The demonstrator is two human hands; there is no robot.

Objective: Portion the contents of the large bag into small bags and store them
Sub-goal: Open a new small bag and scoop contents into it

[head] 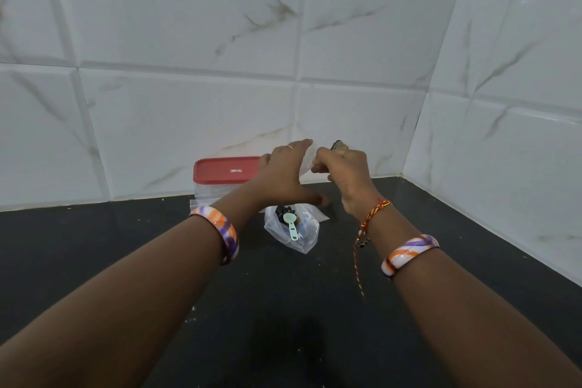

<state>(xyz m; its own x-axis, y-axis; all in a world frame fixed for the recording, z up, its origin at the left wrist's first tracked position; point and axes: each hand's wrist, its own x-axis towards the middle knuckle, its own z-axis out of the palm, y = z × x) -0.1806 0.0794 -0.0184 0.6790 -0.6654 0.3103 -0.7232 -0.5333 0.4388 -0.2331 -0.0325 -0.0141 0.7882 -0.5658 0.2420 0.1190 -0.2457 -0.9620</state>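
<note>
Filling of a small bag is judged the step in hand. Nearest, the large bag is seen open on the dark counter, dark contents and a pale green scoop inside. Just beyond the large bag, a small bag is held up: the left hand is spread with fingers straight against it, the right hand is pinching its edge and gripping something dark; what exactly cannot be told. Behind the large bag, a red-lidded container is set against the wall, flat bags beneath. Next, sealing and storing would be called for.

Striped bangles; red wrist thread
</note>
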